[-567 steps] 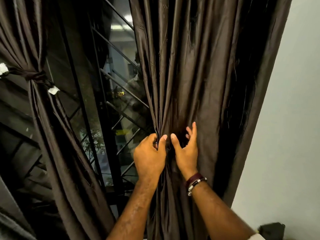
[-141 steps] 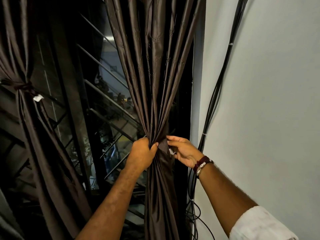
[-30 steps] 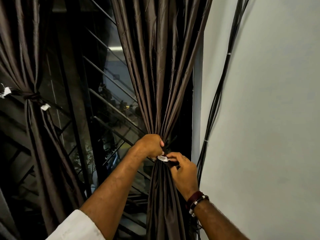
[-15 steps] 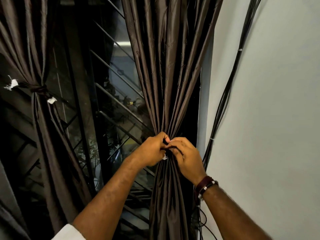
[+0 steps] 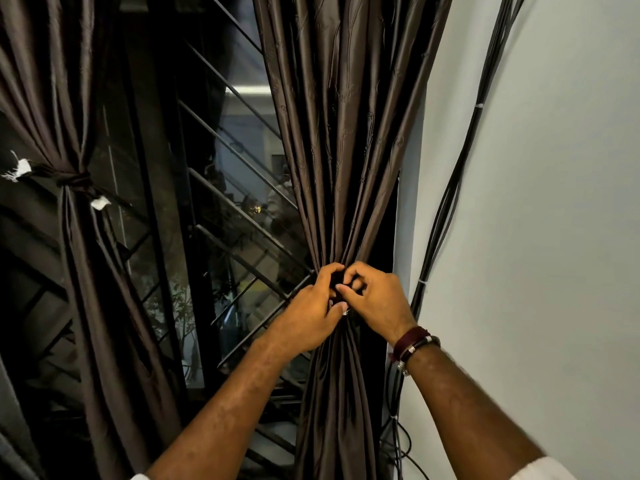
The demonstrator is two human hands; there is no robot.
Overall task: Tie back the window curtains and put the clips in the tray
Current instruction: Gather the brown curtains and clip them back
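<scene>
Brown curtain (image 5: 346,150) | bunched btwn L hand (image 5: 308,317) & R hand (image 5: 377,299) | both pinching tie

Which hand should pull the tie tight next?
Probably the right hand. Its fingers are curled at the dark tie, at the front of the gathered right curtain. The left hand grips the bunched folds and looks better kept there, holding them together.
</scene>
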